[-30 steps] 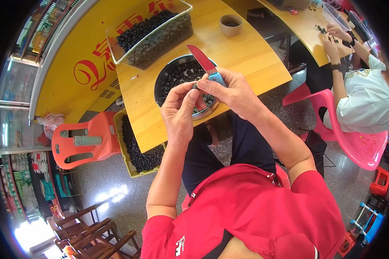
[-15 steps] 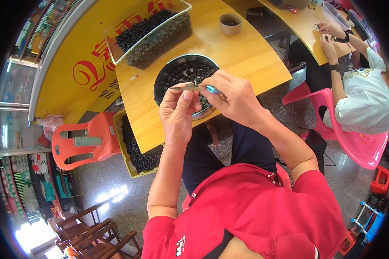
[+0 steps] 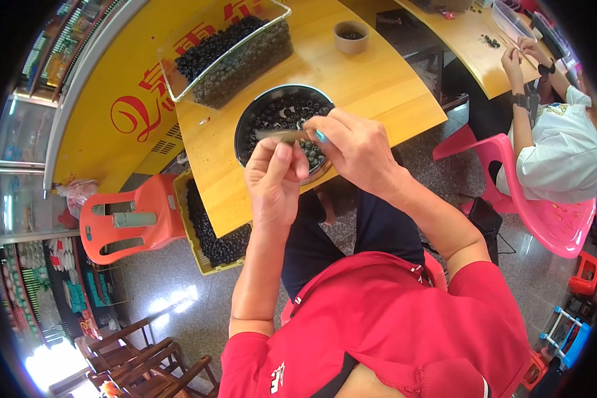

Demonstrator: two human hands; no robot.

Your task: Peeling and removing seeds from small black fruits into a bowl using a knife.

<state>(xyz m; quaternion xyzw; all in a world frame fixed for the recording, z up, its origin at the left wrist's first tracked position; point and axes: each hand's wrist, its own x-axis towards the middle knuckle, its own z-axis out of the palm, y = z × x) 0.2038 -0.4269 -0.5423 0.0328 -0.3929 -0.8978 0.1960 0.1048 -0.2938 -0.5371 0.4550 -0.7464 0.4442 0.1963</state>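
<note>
My right hand [image 3: 359, 142] grips a small knife by its blue handle [image 3: 321, 136]. The knife's thin blade [image 3: 269, 134], blurred by motion, points left across the fingertips of my left hand [image 3: 274, 174]. Closed in a pinch, my left thumb and fingers hold a small dark round piece that is mostly hidden and smeared. Both hands are over the near side of a black round bowl [image 3: 244, 126]. Inside the bowl lie many dark bead-like pieces [image 3: 278, 119], some greenish ones near my hands.
On the wooden table [image 3: 378, 86] stand a clear bin [image 3: 245, 74] of dark pieces and a small cup [image 3: 351, 37]. A yellow crate [image 3: 209, 266] sits beside an orange chair [image 3: 136, 215]. At right, another person [image 3: 557, 149] works at a second table [image 3: 471, 63].
My right hand has shifted slightly and the knife blade is now blurred across the left fingertips. The other person's hands have moved, uncovering dark pieces on their table.
</note>
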